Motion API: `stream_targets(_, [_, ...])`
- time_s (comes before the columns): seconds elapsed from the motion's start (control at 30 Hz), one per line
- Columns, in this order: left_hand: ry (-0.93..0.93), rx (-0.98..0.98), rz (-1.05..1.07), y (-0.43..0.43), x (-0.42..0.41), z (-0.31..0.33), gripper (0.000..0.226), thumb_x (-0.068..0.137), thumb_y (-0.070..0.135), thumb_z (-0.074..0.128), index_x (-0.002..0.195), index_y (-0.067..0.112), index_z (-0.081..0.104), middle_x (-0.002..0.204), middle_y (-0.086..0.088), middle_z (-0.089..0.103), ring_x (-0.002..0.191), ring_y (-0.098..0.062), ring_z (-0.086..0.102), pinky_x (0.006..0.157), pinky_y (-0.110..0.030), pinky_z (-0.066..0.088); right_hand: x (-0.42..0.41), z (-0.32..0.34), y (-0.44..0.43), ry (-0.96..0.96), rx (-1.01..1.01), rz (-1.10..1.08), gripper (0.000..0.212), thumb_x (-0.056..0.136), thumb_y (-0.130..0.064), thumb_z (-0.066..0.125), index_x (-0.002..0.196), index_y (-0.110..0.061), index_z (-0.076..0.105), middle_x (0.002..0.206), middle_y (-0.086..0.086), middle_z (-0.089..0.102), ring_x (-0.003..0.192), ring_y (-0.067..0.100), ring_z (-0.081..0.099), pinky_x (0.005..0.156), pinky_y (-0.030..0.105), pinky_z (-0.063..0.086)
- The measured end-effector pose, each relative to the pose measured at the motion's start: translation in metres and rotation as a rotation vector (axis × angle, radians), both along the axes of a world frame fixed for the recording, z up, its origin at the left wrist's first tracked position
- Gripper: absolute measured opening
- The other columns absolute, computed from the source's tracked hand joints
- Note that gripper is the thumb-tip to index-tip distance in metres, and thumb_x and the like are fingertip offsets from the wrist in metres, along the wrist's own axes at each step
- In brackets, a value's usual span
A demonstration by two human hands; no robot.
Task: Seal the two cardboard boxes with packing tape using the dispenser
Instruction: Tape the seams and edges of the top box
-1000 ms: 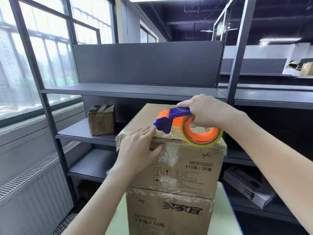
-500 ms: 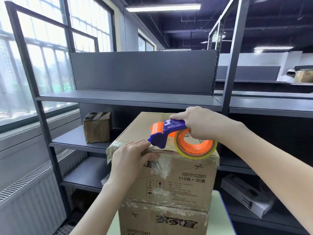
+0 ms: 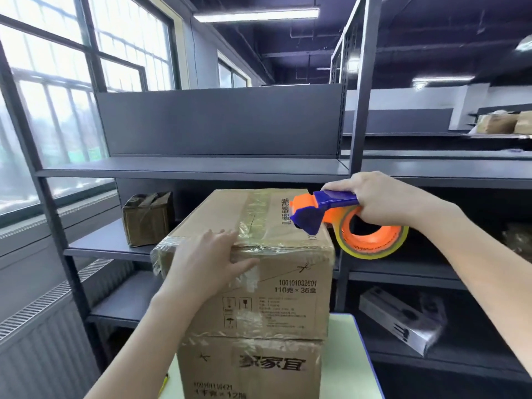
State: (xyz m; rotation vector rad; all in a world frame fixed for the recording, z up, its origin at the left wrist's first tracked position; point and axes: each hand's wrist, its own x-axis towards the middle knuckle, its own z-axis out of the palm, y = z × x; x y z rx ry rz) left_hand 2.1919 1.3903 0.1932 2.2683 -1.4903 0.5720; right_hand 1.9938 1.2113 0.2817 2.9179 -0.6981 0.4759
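Note:
Two brown cardboard boxes stand stacked in front of me. The upper box [image 3: 288,286] has a strip of clear tape running along the middle of its top and over the near edge. The lower box [image 3: 250,370] sits under it on a pale table. My left hand [image 3: 207,263] rests flat on the upper box's near top edge, fingers straight, over the tape. My right hand [image 3: 371,197] grips the blue handle of the orange tape dispenser [image 3: 345,223], held just above the box's right top edge. Its roll hangs past the right side.
The pale green table [image 3: 345,355] with a blue edge carries the stack. Dark metal shelving [image 3: 201,168] stands close behind, with an upright post [image 3: 359,139] to the right. A small taped box [image 3: 148,217] sits on a left shelf, a grey carton [image 3: 403,321] on a lower right shelf.
My right hand has carried the dispenser from the box's near front edge to its right side, away from my left hand. My left hand has stayed pressed on the near edge.

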Motion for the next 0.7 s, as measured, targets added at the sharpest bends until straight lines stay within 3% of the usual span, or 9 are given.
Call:
stream_targets(0.2, [-0.056,-0.016,-0.046,-0.038,-0.031,-0.006,0.049,0.081,0.065,0.05,0.106,0.022,0.052,0.107,0.009,0.06,0.102,-0.016,0.058,0.072,-0.028,0.042,0.001,-0.007,-0.007,0.047,-0.001,0.008,0.067,0.082,0.001,0.047,0.134,-0.042,0.041,0.089,-0.006,0.042,0.09,0.021,0.052,0.083,0.039,0.048])
stream_targets(0.27, [-0.133,-0.078,-0.081,-0.045,-0.032,-0.014,0.046,0.08,0.065,0.044,0.089,0.021,0.055,0.093,0.01,0.062,0.093,-0.011,0.06,0.068,-0.022,0.035,0.002,-0.011,-0.009,0.064,0.002,0.005,0.068,0.083,0.0,0.047,0.135,-0.043,0.04,0.094,-0.004,0.043,0.092,0.022,0.052,0.083,0.039,0.048])
stream_targets(0.33, [-0.161,-0.143,-0.129,-0.048,-0.029,-0.027,0.049,0.077,0.062,0.039,0.076,0.017,0.059,0.076,0.011,0.061,0.078,-0.011,0.063,0.075,-0.024,0.034,0.001,-0.015,-0.011,0.081,0.021,-0.004,0.068,0.084,0.0,0.047,0.137,-0.042,0.038,0.097,-0.004,0.042,0.094,0.02,0.05,0.085,0.037,0.047])
stream_targets(0.5, [-0.142,-0.267,-0.14,-0.04,-0.023,-0.035,0.055,0.076,0.06,0.037,0.078,0.015,0.069,0.08,0.007,0.069,0.086,-0.005,0.055,0.083,-0.023,0.034,0.005,-0.024,-0.015,0.083,0.025,0.029,0.069,0.084,0.001,0.045,0.139,-0.04,0.035,0.087,-0.01,0.035,0.088,0.015,0.041,0.084,0.032,0.044])
stream_targets(0.6, [-0.067,-0.243,-0.112,-0.039,-0.026,-0.031,0.052,0.072,0.061,0.039,0.075,0.018,0.067,0.078,0.011,0.069,0.081,-0.005,0.058,0.076,-0.02,0.034,0.0,-0.026,-0.02,0.087,0.041,0.033,0.069,0.084,0.002,0.044,0.14,-0.037,0.035,0.1,-0.005,0.045,0.089,0.014,0.041,0.081,0.026,0.04])
stream_targets(0.7, [-0.017,-0.196,-0.083,-0.038,-0.027,-0.03,0.05,0.068,0.062,0.047,0.08,0.02,0.071,0.084,0.013,0.071,0.082,-0.011,0.066,0.065,-0.02,0.045,-0.003,-0.032,-0.021,0.098,0.057,0.055,0.07,0.083,0.004,0.043,0.141,-0.035,0.035,0.12,0.004,0.053,0.098,0.019,0.048,0.087,0.027,0.042])
